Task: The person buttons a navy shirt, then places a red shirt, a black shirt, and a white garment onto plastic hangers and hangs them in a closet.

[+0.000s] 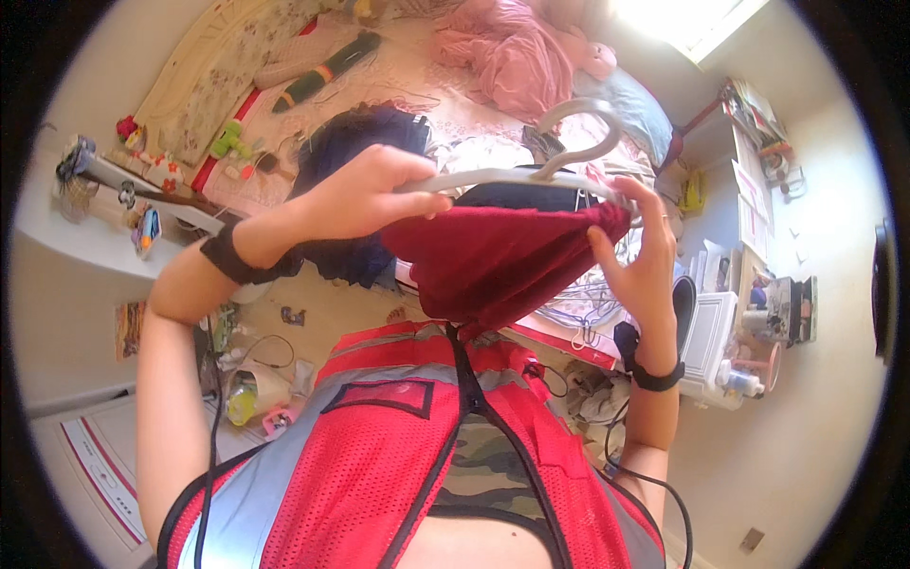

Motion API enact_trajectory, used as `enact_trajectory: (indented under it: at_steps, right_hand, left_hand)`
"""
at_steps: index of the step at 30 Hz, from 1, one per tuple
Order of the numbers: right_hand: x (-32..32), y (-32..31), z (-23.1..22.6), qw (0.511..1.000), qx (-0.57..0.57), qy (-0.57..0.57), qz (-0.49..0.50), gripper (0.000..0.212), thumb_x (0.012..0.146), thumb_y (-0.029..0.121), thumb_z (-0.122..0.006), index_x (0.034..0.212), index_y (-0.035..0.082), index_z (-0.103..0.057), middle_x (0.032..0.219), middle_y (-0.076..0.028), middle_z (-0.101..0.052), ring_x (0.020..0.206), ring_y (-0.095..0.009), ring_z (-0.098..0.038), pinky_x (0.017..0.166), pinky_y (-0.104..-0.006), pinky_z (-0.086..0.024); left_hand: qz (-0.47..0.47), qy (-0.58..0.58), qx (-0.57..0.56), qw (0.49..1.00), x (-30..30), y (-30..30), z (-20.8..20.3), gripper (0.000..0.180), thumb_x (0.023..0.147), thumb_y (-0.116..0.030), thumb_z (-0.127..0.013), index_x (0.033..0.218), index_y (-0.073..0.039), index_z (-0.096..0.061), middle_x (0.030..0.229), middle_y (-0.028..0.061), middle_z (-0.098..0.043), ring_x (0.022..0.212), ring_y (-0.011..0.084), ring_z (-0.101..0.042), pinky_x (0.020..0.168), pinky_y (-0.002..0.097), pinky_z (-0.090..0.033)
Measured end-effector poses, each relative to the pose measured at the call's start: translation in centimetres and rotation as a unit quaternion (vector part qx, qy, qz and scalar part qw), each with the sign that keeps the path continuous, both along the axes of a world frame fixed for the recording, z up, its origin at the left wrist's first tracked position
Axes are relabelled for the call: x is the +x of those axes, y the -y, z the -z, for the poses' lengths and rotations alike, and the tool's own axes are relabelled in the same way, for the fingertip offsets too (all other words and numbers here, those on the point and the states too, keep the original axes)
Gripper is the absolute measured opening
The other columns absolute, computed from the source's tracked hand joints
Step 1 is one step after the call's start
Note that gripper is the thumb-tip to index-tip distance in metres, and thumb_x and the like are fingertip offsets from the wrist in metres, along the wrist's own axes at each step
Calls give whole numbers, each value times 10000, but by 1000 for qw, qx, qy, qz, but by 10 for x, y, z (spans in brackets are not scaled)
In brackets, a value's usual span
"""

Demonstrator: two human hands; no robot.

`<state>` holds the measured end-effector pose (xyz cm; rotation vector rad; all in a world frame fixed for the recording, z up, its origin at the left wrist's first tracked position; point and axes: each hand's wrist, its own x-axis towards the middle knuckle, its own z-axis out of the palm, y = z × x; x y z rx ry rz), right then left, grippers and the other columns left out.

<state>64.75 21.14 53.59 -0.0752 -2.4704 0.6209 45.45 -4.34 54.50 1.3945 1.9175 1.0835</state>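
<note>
Gripping a pale, curved plastic hanger (498,175) in the left hand (365,194), with the right pinching a dark-red cloth garment (502,256) below its right end, the person may lose that corner if the right hand (646,261) loosens.

It was a home bedroom: a bed (408,81) lay at twelve o'clock with rumpled pink bedding (507,62), a headboard (204,81) and a plush toy (228,141) at ten, a pillow (633,112) toward one.
</note>
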Motion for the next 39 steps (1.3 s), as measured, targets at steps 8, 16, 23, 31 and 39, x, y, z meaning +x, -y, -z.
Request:
enact_trajectory:
  at_steps: [8, 16, 23, 31, 39]
  right_hand:
    - [1, 19, -42, 989, -142, 36, -23, 275, 771, 223, -716, 664, 4, -588, 519, -55, -483, 503, -160, -502, 493, -287, -380]
    - [60, 60, -71, 958, -198, 182, -97, 622, 689, 606, -695, 599, 13, -527, 478, -26, -449, 394, -143, -435, 398, -276, -296]
    - [65, 82, -91, 913, -237, 292, -159, 587, 704, 572, -706, 622, 13, -544, 454, -18, -442, 358, -139, -444, 356, -257, -298]
    - [48, 117, -87, 905, -266, 314, -104, 722, 690, 688, -636, 511, 16, -445, 401, -7, -333, 308, -111, -321, 341, -268, -162]
    - [55, 153, -59, 903, -314, 284, -71, 499, 734, 444, -719, 569, 17, -519, 450, -18, -385, 346, -152, -391, 352, -286, -232]
  left_hand:
    - [110, 240, -90, 960, 42, -3, -37, 253, 929, -222, -562, 881, 19, -624, 648, 2, -561, 605, 48, -535, 548, 217, -430]
    - [153, 249, -58, 955, -3, 47, -1, 311, 947, -240, -507, 1008, 37, -636, 804, 89, -675, 761, 146, -634, 721, 282, -492]
    - [378, 271, -268, 844, 20, 54, 115, 494, 961, -433, -437, 1034, 24, -610, 877, 141, -653, 835, 212, -609, 776, 334, -461]
    - [267, 537, -301, 742, 44, 70, 136, 567, 962, -464, -412, 966, 64, -622, 847, 29, -612, 792, 113, -549, 752, 279, -448]
    - [178, 601, -309, 715, 47, 51, 121, 405, 919, -361, -541, 882, 36, -612, 809, 33, -619, 719, 96, -537, 638, 274, -444]
